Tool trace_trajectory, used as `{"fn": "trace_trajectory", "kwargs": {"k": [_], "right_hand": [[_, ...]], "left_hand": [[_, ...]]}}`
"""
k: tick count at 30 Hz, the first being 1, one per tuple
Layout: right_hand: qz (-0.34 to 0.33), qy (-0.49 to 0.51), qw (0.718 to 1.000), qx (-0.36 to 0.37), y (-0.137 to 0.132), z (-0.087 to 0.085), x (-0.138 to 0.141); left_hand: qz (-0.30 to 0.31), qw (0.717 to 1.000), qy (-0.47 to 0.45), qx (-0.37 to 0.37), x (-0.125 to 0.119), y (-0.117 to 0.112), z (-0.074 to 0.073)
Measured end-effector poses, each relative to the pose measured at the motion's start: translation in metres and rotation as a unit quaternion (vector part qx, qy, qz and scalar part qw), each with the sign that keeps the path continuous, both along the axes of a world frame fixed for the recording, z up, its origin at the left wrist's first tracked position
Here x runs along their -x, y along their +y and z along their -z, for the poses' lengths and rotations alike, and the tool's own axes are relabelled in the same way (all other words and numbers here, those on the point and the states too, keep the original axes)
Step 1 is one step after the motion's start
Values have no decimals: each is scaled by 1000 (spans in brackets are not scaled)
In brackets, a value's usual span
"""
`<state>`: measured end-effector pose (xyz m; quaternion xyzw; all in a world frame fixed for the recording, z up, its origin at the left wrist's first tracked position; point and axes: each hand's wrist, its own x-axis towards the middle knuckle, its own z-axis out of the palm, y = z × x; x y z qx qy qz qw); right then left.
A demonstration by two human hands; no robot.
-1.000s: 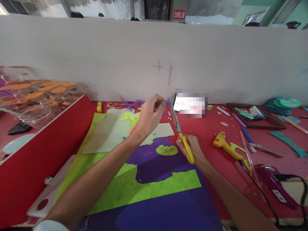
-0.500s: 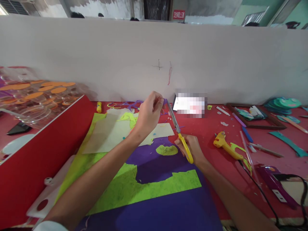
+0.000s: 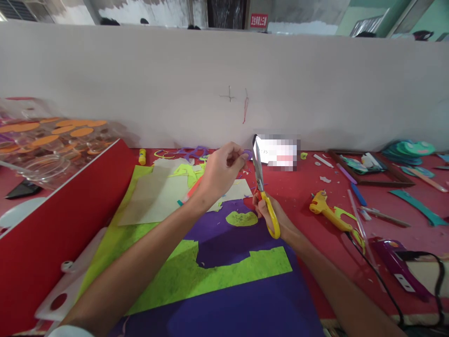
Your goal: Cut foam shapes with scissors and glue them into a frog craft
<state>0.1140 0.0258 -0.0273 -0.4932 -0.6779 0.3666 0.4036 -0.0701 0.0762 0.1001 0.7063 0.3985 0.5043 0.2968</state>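
Note:
My right hand [image 3: 273, 213] is wrapped round the yellow handles of a pair of scissors [image 3: 259, 173], whose metal blades point up and away from me. My left hand [image 3: 224, 168] pinches a small purple felt piece [image 3: 248, 153], held just left of the blades and raised over the table. Below the hands lies a purple felt sheet [image 3: 224, 248]. On it rest a green oval piece [image 3: 242, 218] and a green strip with a ragged upper edge [image 3: 252, 266].
A lit phone [image 3: 280, 152] leans on the white partition [image 3: 140, 84]. Rightward lie a yellow glue gun [image 3: 329, 213], a purple power strip [image 3: 400, 267] and a dark frame [image 3: 396, 179]. A red divider wall [image 3: 70, 224] stands left. Pale sheets [image 3: 147, 201] and scraps lie behind the felt.
My left hand has moved slightly right and down with the purple piece. The scissors have turned more upright, their tips now in front of the phone's left edge.

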Motion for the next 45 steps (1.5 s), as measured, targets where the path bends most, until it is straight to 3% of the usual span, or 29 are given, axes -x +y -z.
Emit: {"fn": "trace_trajectory", "kwargs": {"k": [12,21,45], "right_hand": [[4,31,999,-17,-3,-5,-1],[29,-32,999,-21,-8,-20,-1],[46,-38,998,-26,-10,-25,-2]], "left_hand": [[22,999,24,9,-7,-8,4],[8,1000,11,-8,-6,-9,2],[-22,999,24,-20,-5,-8,1]]}}
